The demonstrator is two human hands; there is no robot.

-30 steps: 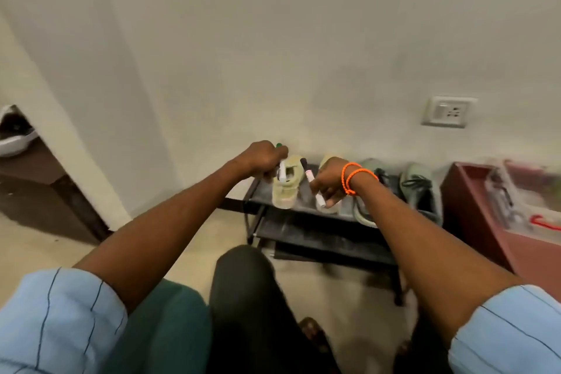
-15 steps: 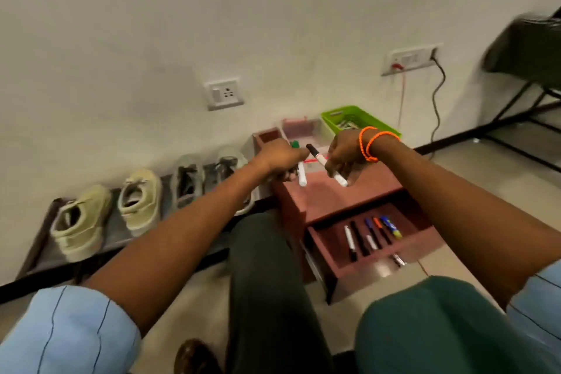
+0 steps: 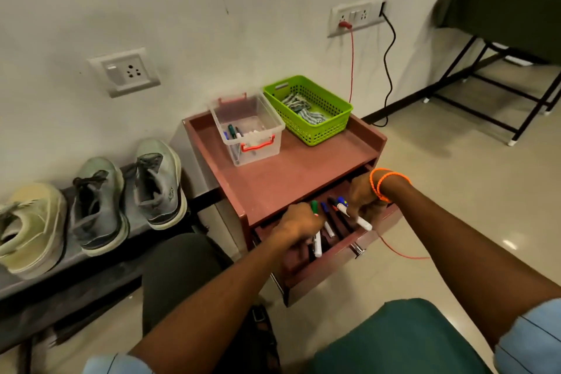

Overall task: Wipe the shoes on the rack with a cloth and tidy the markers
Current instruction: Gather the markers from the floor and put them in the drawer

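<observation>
Both my hands hover over the open drawer point(image 3: 328, 261) of a reddish-brown cabinet point(image 3: 282, 179). My left hand point(image 3: 299, 223) grips a green-capped white marker point(image 3: 315, 226) pointing down into the drawer. My right hand point(image 3: 362, 199), with orange bands at the wrist, holds a black-capped white marker point(image 3: 353, 215) slanted across the drawer. Several more markers point(image 3: 329, 222) lie inside the drawer. To the left, grey-green shoes point(image 3: 154, 182) and a beige shoe point(image 3: 30, 228) stand on the dark rack point(image 3: 76, 279).
On the cabinet top stand a clear box point(image 3: 247, 127) with several markers in it and a green basket point(image 3: 306, 108) holding a patterned cloth. Red and black cables run from a wall socket point(image 3: 358, 14). A folding table point(image 3: 501, 18) stands at the right. My knees fill the foreground.
My view has swung right from the shoe rack to the cabinet. Both hands, each carrying a marker, have come down from above the cabinet top to the open drawer.
</observation>
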